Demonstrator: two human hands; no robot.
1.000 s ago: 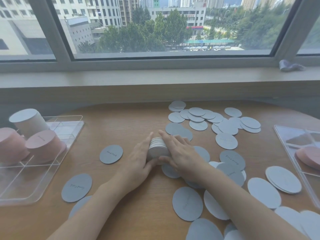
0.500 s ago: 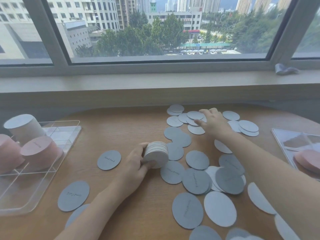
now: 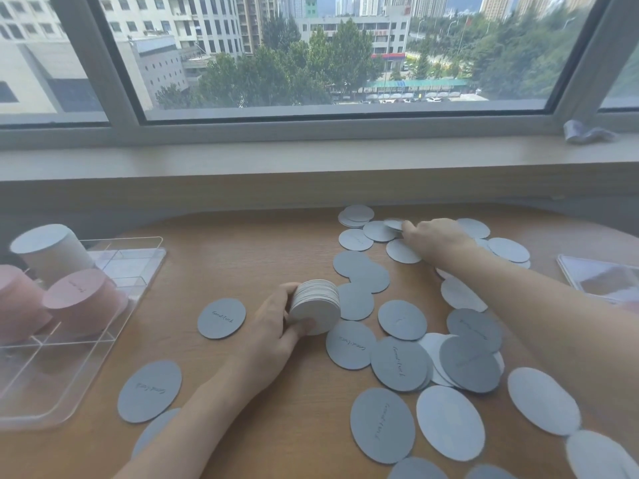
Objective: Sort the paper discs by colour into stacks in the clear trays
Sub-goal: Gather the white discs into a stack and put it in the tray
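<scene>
- A wooden table (image 3: 242,257) with a rounded far edge stood just below the pale windowsill (image 3: 311,157).
- Above the sill ran a wide, grey-framed window (image 3: 114,74), daylight pouring through it.
- Beyond the sill stood pale buildings (image 3: 193,19) and green trees (image 3: 276,77).
- A crumpled scrap (image 3: 584,133) lay at the sill's right end.

Two hands are showing; two clear trays (image 3: 103,344) are sitting at frame left and right; three stacks are standing in the left one: two pink (image 3: 83,299), one grey (image 3: 48,250).
</scene>
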